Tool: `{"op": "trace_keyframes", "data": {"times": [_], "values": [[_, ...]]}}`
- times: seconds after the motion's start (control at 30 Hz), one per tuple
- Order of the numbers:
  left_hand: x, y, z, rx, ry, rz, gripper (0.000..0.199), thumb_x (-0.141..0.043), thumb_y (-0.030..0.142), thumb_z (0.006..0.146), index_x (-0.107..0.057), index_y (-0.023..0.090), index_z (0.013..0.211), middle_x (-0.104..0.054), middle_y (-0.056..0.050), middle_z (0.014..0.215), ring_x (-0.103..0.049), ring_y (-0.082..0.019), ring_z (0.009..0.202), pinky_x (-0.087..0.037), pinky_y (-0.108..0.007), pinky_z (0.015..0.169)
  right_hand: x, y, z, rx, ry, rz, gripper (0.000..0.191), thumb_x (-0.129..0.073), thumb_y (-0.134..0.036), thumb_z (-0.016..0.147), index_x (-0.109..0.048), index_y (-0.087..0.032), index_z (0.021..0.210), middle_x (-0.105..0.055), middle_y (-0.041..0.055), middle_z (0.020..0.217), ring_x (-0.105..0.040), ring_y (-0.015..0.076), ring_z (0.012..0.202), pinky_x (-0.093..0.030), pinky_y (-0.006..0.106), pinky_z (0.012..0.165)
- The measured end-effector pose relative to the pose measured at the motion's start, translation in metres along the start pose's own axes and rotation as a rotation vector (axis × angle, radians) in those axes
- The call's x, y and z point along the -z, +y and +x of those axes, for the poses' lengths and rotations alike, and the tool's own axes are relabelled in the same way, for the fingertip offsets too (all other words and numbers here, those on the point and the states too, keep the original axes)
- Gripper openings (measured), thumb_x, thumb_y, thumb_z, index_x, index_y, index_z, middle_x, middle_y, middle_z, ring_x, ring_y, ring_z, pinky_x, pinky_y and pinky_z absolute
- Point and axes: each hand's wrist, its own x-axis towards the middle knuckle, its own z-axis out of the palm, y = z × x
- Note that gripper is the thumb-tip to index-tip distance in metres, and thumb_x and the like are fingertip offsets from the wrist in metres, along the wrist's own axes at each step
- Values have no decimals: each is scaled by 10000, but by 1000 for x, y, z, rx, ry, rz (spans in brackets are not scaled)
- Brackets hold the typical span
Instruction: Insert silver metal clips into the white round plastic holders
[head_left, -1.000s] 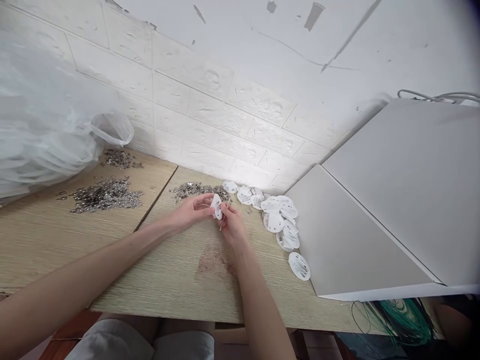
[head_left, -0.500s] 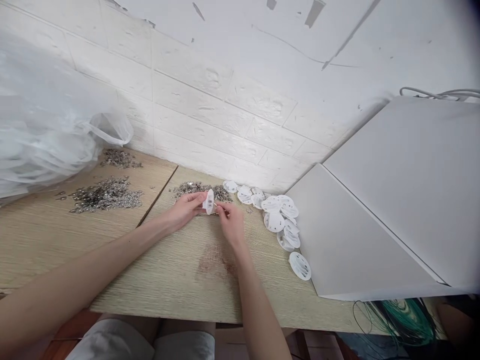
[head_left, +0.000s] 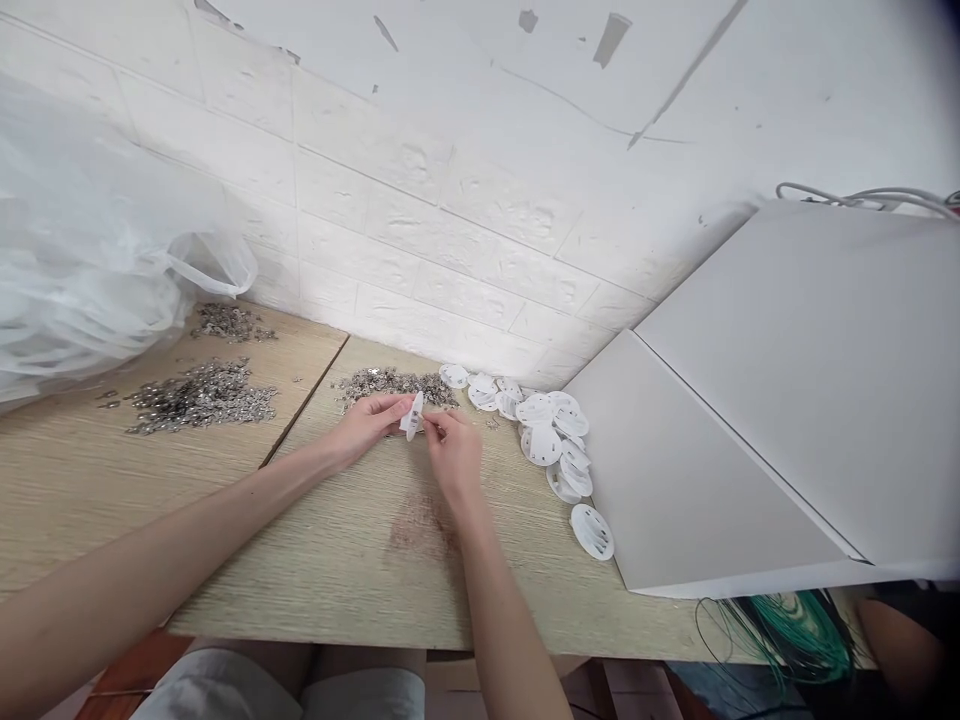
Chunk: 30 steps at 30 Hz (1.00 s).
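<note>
Between the thumb and fingers of my left hand [head_left: 367, 425] is a round white plastic disc [head_left: 414, 414], held on edge above the table. My right hand [head_left: 456, 452] is closed in a pinch against the disc's right face; what its fingertips hold is too small to make out. Just behind the hands lies a heap of small metal parts [head_left: 386, 382]. Several similar white discs [head_left: 540, 445] lie in a loose, overlapping row to the right of my right hand.
On the left are two more piles of small metal parts [head_left: 202, 395] and a big translucent plastic bag [head_left: 82, 290]. A white brick-pattern wall [head_left: 420, 240] closes off the back. A large grey-white panel box [head_left: 720, 460] stands at right, with green wire [head_left: 799, 635] below it.
The disc has turned more edge-on to me. My right fingertips remain at its face, and the whole view has shifted slightly.
</note>
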Motion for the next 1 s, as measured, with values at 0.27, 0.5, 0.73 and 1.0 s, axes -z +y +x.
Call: {"op": "trace_keyframes", "data": {"times": [0.27,0.5,0.73,1.0], "values": [[4,-2,0,-15,-41,86,494,-777,500,660,-735,151,1006,-727,-113,1011,-640,-252,987,-461,-409,939,-1,-4,-3,59,-35,-84,248,-493,-160,886,-737,-203,900,-636,52,804,-552,164,686,-376,275,608],[12,-6,5,-17,-73,-20,386,-749,481,711,-735,131,874,-711,-121,973,-646,-225,905,-504,-404,889,1,0,1,-24,-16,86,188,-545,-171,838,-723,-209,886,-672,38,874,-582,159,707,-436,282,664],[9,-6,5,-7,-31,-55,386,-782,469,670,-736,137,861,-710,-105,920,-641,-209,870,-526,-372,830,3,1,1,-48,-42,59,170,-563,-174,821,-729,-200,849,-675,36,840,-567,147,664,-420,273,634],[6,-3,3,3,-19,-39,422,-797,483,639,-741,135,872,-718,-83,889,-631,-179,821,-523,-333,806,2,-2,0,-17,-52,-21,170,-558,-160,837,-724,-200,848,-663,38,827,-558,158,680,-386,277,627]]}}
